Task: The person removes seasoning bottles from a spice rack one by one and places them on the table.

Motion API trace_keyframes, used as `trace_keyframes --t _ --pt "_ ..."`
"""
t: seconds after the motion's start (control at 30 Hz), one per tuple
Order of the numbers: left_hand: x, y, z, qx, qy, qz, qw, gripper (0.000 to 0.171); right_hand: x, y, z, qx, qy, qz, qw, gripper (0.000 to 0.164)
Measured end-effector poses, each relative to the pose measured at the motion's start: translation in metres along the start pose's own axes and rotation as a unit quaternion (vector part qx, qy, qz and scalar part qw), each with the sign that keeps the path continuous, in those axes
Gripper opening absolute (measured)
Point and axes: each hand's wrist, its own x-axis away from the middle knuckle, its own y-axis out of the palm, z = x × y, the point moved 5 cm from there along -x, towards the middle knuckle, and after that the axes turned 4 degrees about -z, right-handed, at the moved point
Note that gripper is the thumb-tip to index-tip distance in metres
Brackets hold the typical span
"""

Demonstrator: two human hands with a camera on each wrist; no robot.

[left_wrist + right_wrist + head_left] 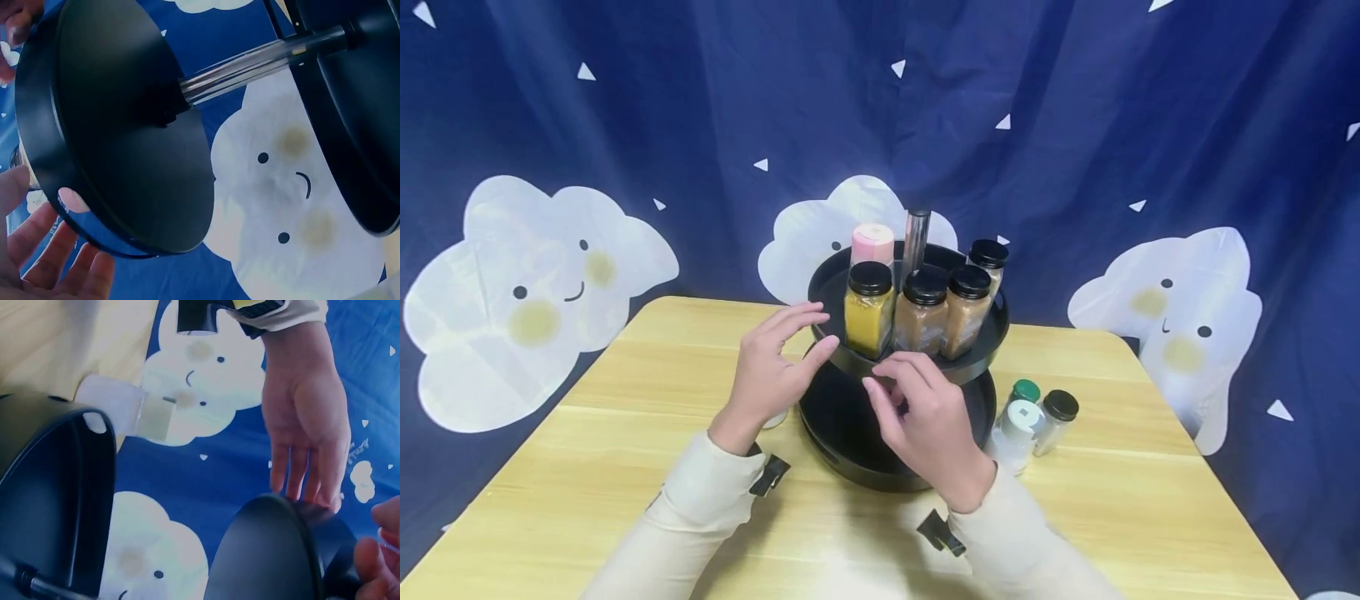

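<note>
One table (1150, 467) under the blk 2-tier stand (842, 417): prob. stiff, top-heavy w/ jars (867, 323); I'd hold its upper rim (972, 370) both sides. My L hand (775, 367), fingers open, is left of the stand's top; R hand (931, 425), fingers loosely bent, gripping nada, at its front. Approx. 5 jars on its top tier, likely slick; grip below lids (870, 278).

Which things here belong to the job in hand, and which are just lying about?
In the job, judging by the hands:
two-tier tray
jars on its upper tier
left hand, right hand, both near that tier

Apparently just lying about, untouched:
white-capped bottle, green-capped container, black-capped jar, on the table right of the tray
</note>
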Motion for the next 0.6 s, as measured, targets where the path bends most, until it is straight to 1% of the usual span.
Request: trace_keyframes --t 0.13,0.27,0.47,0.6 --pt "0.0020 0.0022 -0.0002 -0.007 -0.005 0.002 1.0000 0.026 -0.0051 0.0053 -0.0046 0.037 0.017 -0.023 0.999 0.012" --pt "0.0022 0.0020 0.0003 -0.012 -0.004 0.004 0.9999 0.024 -0.0088 0.0061 -0.0047 0.066 0.028 -0.027 0.997 0.011" --pt "0.0013 0.0020 0.0035 -0.015 0.005 0.005 0.9999 0.025 -0.0095 0.0039 -0.0021 0.074 0.031 -0.012 0.997 0.009" --pt "0.0014 0.0024 0.0041 -0.015 0.007 0.007 0.9998 0.024 -0.0072 0.0015 0.0001 0.072 0.035 -0.010 0.997 0.009"
